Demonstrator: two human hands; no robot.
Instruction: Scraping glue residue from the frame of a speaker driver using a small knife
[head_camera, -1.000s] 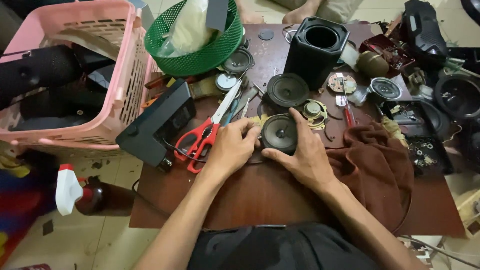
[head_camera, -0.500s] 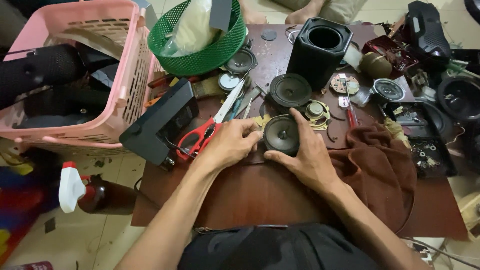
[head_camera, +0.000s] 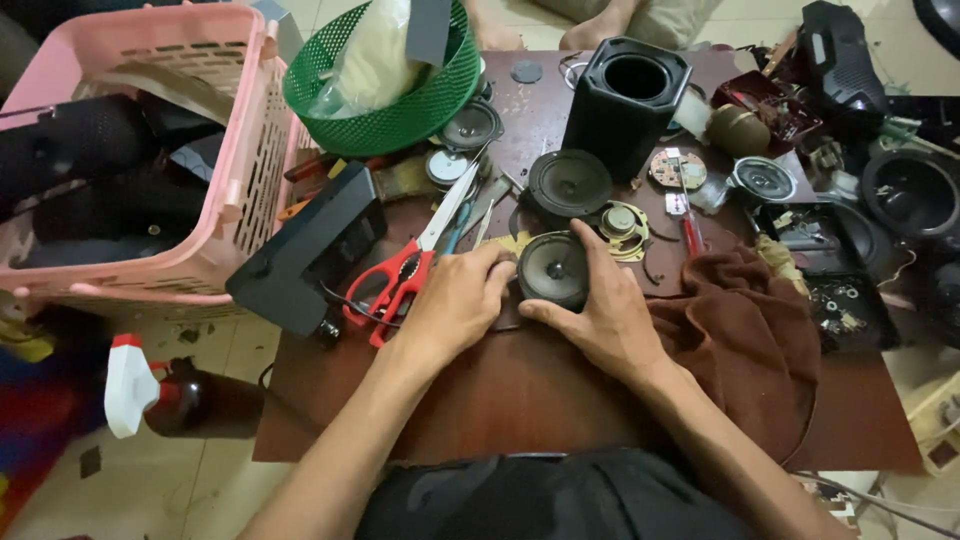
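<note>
Speaker driver, small, round and black with a dark cone (head_camera: 553, 270), sits on the brown wooden table (head_camera: 520, 390) near its middle, cradled between both hands. Left hand (head_camera: 455, 300) presses its curled fingers against the driver's left rim; right hand (head_camera: 600, 305) wraps the right rim, thumb underneath. Red-handled scissors (head_camera: 405, 275) lie just left, a brown cloth (head_camera: 745, 330) to the right. Judgement: the driver is being steadied for inspection; any next move calls for a firm two-sided hold.
</note>
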